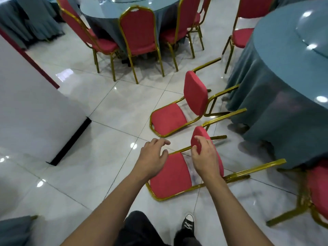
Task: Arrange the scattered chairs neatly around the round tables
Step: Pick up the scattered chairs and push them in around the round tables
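- Chairs lie toppled on the tiled floor; the nearest toppled chair is on its back, red backrest flat on the tiles, red seat cushion standing up on edge, gold legs pointing right.
- Right hand is at the top edge of that upright seat cushion, fingers curled over it and thumb on the near face; whether the grip has closed firmly cannot be told.
- Left hand hovers just left of the cushion above the chair's gold frame rail, fingers spread and loosely bent, holding nothing.
- Second toppled chair lies just beyond in the same pose, its legs reaching under the cloth hem of the right round table.
- Legs of the nearest chair point toward that table's grey-blue drape as well, ending near its lower hem.
- Another red chair stands at the right edge of view, close to the nearest chair's leg tips.
- Far round table at the top has upright chairs pushed in around its near side.
- White wall with a black base strip fills the left; open tiles run between it and the toppled chairs.
- Person's dark trousers and a black sneaker show at the bottom edge, just short of the nearest chair's backrest.
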Motion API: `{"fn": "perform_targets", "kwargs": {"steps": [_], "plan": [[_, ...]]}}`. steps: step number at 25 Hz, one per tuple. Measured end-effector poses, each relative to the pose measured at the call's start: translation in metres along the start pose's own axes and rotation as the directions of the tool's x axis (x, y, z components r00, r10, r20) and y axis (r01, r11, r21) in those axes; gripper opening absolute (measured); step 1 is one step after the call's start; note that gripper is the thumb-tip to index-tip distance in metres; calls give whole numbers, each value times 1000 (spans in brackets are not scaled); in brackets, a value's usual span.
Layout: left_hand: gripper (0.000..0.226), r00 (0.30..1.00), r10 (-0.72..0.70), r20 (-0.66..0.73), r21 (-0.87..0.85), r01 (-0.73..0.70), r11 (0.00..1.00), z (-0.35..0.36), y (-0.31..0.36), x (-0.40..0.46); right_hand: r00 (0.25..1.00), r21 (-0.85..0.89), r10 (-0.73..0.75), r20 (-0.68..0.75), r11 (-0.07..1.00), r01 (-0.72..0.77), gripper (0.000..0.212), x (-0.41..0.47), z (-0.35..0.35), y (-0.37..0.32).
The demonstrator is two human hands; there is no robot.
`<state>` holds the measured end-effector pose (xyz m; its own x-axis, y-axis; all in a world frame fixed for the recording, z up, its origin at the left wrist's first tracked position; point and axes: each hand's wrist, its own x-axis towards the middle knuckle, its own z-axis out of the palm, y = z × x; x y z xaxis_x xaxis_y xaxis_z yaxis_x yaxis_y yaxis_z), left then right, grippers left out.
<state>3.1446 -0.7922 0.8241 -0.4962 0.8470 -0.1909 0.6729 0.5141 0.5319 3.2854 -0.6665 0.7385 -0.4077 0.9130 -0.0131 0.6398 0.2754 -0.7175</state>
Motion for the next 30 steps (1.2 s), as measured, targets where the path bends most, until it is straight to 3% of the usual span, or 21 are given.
{"fn": "perform_targets", "kwargs": {"steps": [4, 9, 14, 17, 22, 27, 30], "plan": [[32, 977, 166, 131, 43, -173, 984, -8, -13, 76, 984, 16, 136, -114, 991, -135, 31, 38, 17, -5], [30, 859, 380, 343, 92, -433, 897, -19, -57, 171, 906, 62, 327, -270, 944, -323, 37, 70, 76, -37], [29, 698, 479, 532, 30, -581, 813, -13, -137, 240, 684, 259, 600, -415, 798, -544, 37, 48, 170, -53], [31, 658, 454, 600, 10, -574, 819, 18, -201, 265, 592, 317, 723, -356, 689, -652, 36, 18, 243, -37], [35, 619, 384, 685, -3, -524, 851, 130, -318, 304, 438, 334, 855, -279, 514, -790, 35, -17, 387, 46], [41, 507, 342, 791, 31, -591, 806, 311, -455, 355, 332, 375, 925, -184, 379, -846, 38, -28, 549, 186], [53, 509, 326, 796, 96, -639, 763, 419, -533, 393, 240, 423, 947, -214, 311, -851, 50, -39, 639, 273]]}}
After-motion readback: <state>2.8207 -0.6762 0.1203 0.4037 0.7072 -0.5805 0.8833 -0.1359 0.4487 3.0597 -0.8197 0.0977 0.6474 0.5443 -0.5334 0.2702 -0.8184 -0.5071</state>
